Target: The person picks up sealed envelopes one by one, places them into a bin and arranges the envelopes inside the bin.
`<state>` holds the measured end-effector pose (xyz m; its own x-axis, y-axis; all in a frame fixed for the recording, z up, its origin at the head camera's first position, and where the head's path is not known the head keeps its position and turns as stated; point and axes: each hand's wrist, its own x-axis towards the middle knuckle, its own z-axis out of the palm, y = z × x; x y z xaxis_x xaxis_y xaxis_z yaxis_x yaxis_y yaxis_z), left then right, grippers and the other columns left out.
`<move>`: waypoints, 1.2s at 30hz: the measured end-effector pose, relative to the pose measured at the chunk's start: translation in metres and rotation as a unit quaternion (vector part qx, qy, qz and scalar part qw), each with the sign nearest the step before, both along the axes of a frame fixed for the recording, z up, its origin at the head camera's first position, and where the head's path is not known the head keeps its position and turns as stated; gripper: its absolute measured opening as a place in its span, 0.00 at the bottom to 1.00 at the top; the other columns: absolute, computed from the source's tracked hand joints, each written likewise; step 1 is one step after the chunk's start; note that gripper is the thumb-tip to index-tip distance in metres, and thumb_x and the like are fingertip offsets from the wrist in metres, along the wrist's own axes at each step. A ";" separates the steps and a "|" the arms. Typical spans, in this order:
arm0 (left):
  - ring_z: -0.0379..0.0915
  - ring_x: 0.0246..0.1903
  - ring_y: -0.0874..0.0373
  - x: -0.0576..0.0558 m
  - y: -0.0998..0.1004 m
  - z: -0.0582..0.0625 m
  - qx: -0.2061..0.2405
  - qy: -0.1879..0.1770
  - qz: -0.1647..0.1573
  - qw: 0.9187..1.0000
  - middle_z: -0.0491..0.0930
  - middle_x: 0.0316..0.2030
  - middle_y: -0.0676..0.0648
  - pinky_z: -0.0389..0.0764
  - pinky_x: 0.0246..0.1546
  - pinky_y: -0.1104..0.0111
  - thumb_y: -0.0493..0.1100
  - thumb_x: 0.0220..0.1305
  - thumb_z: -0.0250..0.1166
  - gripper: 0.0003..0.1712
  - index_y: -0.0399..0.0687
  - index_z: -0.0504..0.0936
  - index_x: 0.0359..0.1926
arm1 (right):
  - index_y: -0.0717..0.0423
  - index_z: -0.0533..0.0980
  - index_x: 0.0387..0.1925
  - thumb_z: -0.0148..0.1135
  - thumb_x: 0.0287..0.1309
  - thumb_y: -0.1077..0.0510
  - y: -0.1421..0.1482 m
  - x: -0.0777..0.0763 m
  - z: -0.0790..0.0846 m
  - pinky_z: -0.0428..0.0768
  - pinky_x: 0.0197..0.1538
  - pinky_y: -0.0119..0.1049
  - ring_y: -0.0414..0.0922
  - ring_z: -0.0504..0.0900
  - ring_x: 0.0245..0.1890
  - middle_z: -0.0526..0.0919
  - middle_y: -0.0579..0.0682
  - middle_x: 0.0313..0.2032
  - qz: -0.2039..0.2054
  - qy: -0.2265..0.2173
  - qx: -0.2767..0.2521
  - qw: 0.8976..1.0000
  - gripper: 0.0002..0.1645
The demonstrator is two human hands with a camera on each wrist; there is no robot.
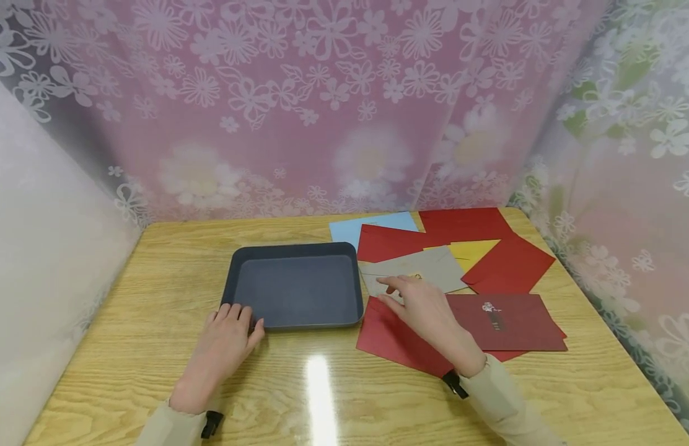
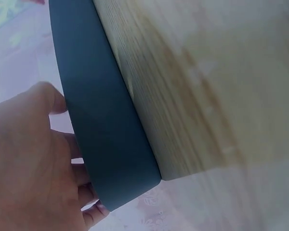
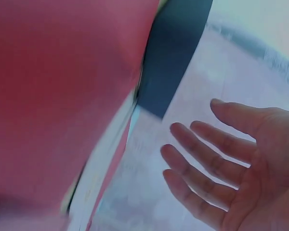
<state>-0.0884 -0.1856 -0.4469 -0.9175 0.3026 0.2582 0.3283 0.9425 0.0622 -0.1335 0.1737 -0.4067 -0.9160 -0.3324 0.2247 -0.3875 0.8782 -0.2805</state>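
A dark grey rectangular tray (image 1: 300,291) lies on the wooden table. My left hand (image 1: 227,334) rests at its front left corner, fingers over the rim. In the left wrist view, the fingertips and thumb of that hand (image 2: 33,154) pass behind the tray's upper edge (image 2: 101,106). To the right of the tray, my right hand (image 1: 425,310) hovers above a grey envelope (image 1: 434,266) and a red envelope (image 1: 397,341). Seen from the right wrist, this hand (image 3: 221,168) holds nothing, with bent, spread fingers.
More envelopes overlap on the right: maroon (image 1: 512,322), red (image 1: 512,263), yellow (image 1: 478,251) and light blue (image 1: 344,229). Flowered curtains (image 1: 333,136) hang behind the table (image 1: 171,272) and along its sides.
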 end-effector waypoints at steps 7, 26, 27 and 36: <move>0.64 0.28 0.47 0.001 -0.001 -0.002 -0.001 0.051 -0.007 0.999 0.67 0.24 0.46 0.65 0.32 0.60 0.42 0.70 0.59 0.14 0.45 0.70 0.26 | 0.52 0.83 0.55 0.70 0.61 0.52 0.066 -0.010 0.009 0.68 0.18 0.32 0.47 0.85 0.31 0.88 0.51 0.42 -0.047 0.025 0.001 0.999 0.21; 0.62 0.25 0.48 -0.001 0.000 -0.005 0.008 0.107 -0.023 0.994 0.64 0.20 0.48 0.62 0.28 0.62 0.42 0.66 0.63 0.17 0.47 0.68 0.22 | 0.68 0.80 0.53 0.78 0.49 0.53 0.194 -0.006 -0.016 0.79 0.49 0.61 0.66 0.79 0.48 0.81 0.67 0.47 -0.024 -0.101 0.099 0.990 0.32; 0.62 0.24 0.48 -0.001 0.000 -0.005 0.008 0.108 -0.022 0.994 0.64 0.20 0.48 0.61 0.28 0.62 0.42 0.66 0.63 0.17 0.47 0.68 0.22 | 0.69 0.80 0.52 0.78 0.48 0.53 0.196 -0.005 -0.017 0.79 0.48 0.61 0.66 0.80 0.48 0.81 0.68 0.47 -0.024 -0.098 0.101 0.990 0.33; 0.60 0.23 0.50 0.000 0.001 -0.002 0.003 0.117 -0.026 0.993 0.63 0.20 0.49 0.58 0.27 0.65 0.42 0.64 0.64 0.17 0.47 0.68 0.22 | 0.64 0.80 0.42 0.81 0.43 0.55 0.199 -0.012 -0.024 0.80 0.45 0.56 0.57 0.79 0.39 0.78 0.58 0.39 -0.026 -0.090 0.076 0.993 0.26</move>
